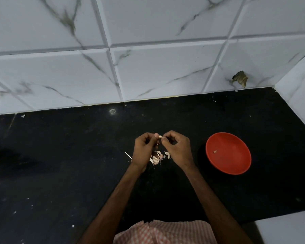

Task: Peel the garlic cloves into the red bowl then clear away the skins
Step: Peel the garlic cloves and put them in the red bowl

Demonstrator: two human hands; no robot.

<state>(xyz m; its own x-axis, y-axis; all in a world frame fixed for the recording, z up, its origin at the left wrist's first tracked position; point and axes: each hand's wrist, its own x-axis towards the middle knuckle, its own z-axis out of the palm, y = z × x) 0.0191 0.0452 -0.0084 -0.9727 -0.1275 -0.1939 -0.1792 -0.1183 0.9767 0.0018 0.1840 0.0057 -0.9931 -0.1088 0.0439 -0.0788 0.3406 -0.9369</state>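
Garlic is being worked between both hands: one small clove (159, 136) is pinched where the fingertips of the left hand (144, 148) and the right hand (176, 147) meet, raised above the bench (77, 155). The left hand's fingers are curled round the clove. The right hand's thumb and forefinger are closed on its end, though whether on flesh or on a flap of skin cannot be told.

The clove is judged to be very light and firm, its skin papery, brittle and apt to tear into scraps. It is best gripped across its broad sides by one hand while the skin is nipped at the tip or root end and drawn off by the other. Once bared, it may turn a little sticky and is easily dropped.

At six o'clock from the clove, between the wrists, a pile (157, 157) of unpeeled cloves and shed skins lies on the bench, with a loose white strip (128, 155) at nine o'clock from it. At three o'clock from the hands, well apart, the red bowl (236, 159) sits with a single peeled piece (215, 151) inside. Most of the peeling is judged not yet done. Beyond, at twelve o'clock, a tiled wall (148, 67) is met by the bench.
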